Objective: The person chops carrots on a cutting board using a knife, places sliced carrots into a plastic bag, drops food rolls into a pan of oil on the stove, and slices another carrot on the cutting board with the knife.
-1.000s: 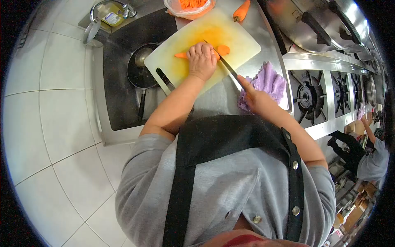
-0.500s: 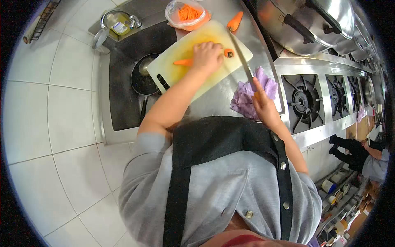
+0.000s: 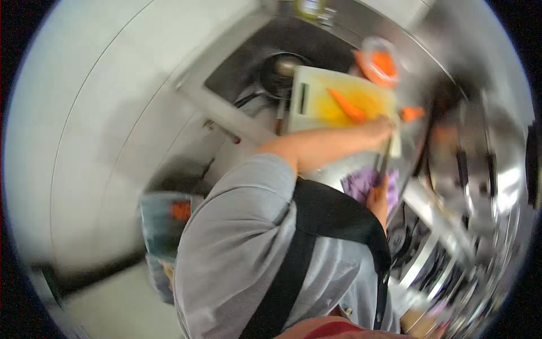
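Note:
A white cutting board (image 3: 310, 116) with orange stains lies at the sink's edge, and a carrot (image 3: 347, 106) rests on it. My left hand (image 3: 379, 132) is over the board's near right edge, blurred, its fingers not clear. My right hand (image 3: 379, 198) grips the handle of a knife (image 3: 386, 155), whose blade points up toward my left hand. Beneath the knife handle is a purple cloth (image 3: 359, 184). Another carrot (image 3: 412, 113) sits just right of the board. Behind the board stands a plastic bag of cut carrot (image 3: 383, 65).
A black pan (image 3: 275, 79) is in the dark sink (image 3: 237, 68). Large steel pots (image 3: 474, 147) and stove burners (image 3: 402, 237) are at the right. A bin (image 3: 164, 226) stands on the floor at lower left. Above the sink is a bottle (image 3: 309, 7).
The view has swung, so the board appears farther right and turned. My left hand has left the carrot and moved to the board's edge, close to the knife. The small cut piece is out of sight.

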The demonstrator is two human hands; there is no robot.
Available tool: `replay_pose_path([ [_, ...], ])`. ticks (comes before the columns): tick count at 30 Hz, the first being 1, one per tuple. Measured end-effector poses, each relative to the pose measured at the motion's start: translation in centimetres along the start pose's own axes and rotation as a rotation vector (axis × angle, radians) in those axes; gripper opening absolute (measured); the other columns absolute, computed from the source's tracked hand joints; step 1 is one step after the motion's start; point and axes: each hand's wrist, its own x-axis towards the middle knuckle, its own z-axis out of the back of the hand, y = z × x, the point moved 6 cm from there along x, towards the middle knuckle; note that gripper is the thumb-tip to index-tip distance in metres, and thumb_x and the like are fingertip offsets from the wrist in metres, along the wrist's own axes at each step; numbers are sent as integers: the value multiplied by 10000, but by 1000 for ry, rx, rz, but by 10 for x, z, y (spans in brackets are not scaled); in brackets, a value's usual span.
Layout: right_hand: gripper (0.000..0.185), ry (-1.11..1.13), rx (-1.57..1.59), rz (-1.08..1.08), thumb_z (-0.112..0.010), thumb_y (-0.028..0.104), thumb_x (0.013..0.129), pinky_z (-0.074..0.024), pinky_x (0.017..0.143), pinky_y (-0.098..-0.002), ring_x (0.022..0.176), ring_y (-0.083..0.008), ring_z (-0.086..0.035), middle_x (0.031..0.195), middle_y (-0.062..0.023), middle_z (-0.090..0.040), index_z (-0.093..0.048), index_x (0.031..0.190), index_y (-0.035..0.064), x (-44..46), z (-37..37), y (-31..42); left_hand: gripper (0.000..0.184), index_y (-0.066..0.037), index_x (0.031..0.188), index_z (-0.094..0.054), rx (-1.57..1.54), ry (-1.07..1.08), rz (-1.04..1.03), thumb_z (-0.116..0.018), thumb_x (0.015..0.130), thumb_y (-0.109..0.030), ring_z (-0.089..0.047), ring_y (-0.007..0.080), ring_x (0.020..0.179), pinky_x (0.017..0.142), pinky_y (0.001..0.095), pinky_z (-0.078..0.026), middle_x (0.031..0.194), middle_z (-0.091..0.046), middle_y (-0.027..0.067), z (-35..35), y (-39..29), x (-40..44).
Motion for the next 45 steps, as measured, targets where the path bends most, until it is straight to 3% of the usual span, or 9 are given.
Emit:
replay_pose_path([
  [2, 674, 24, -30, 63, -483, 49, 893, -461, 718, -315, 755, -231, -587, 814, -131, -579, -146, 1468, 148, 0, 0, 2, 140, -61, 897, -592, -1263, 23, 718, -539, 806, -154, -547, 334, 906, 795, 427, -453, 956, -568, 195, 18, 5, -16],
  [4, 672, 96, -51, 130, -482, 49, 893, -460, 713, -318, 749, -234, -584, 812, -132, -577, -148, 1468, 147, 12, -11, 6, 183, -77, 950, -578, -291, -349, 111, -580, 770, -108, -539, 303, 956, 809, 390, -449, 995, -553, 149, 101, -21, -55],
  [7, 668, 179, -82, 195, -480, 48, 894, -460, 704, -323, 739, -237, -580, 808, -133, -573, -150, 1467, 146, 28, -24, 7, 226, -83, 982, -564, -223, -582, 173, -590, 758, -64, -538, 293, 971, 815, 372, -450, 1010, -546, 117, 172, -15, -151],
  [17, 658, 299, -122, 264, -473, 46, 896, -457, 677, -339, 707, -249, -567, 796, -138, -562, -157, 1464, 144, 51, -49, 3, 235, -11, 930, -579, 765, -1618, 1431, -569, 701, 40, -538, 269, 872, 791, 363, -434, 888, -550, 149, 276, -106, -664],
  [26, 648, 290, -112, 248, -468, 43, 898, -454, 653, -354, 678, -259, -555, 785, -141, -551, -164, 1462, 142, 42, -42, -1, 390, -47, 1116, -569, 794, -916, 2271, -637, 748, -156, -511, 349, 1076, 863, 434, -446, 1169, -547, 211, 241, -154, -817],
  [28, 646, 248, -111, 222, -466, 43, 899, -454, 648, -357, 672, -261, -552, 782, -142, -549, -165, 1461, 142, 34, -34, -3, 445, -105, 1232, -526, 387, -115, 2775, -578, 844, -315, -475, 316, 1155, 936, 495, -405, 1193, -544, 148, 249, -135, -774],
  [31, 642, 176, -114, 173, -465, 42, 899, -453, 639, -362, 662, -264, -548, 779, -144, -546, -167, 1460, 141, 15, -17, -13, 348, -85, 1158, -549, 789, -543, 2449, -577, 827, -187, -481, 316, 1120, 930, 480, -388, 1134, -556, 149, 259, -81, -746],
  [36, 624, 83, -173, -19, -502, 151, 914, -480, 718, -430, 823, -343, -628, 906, -196, -620, -188, 1453, 187, -6, -3, 20, 251, -53, 966, -550, 918, -702, 979, -582, 721, -5, -487, 324, 1033, 866, 448, -379, 1005, -561, 128, 311, 42, -509],
  [45, 570, -145, -156, 25, -521, 107, 882, -473, 631, -474, 719, -409, -609, 813, -243, -614, -300, 1405, 153, -27, 14, 73, 486, -80, 1221, -500, 114, 43, 3, -641, 761, -153, -438, 330, 1195, 1021, 432, -331, 1286, -492, 124, 144, 63, -105],
])
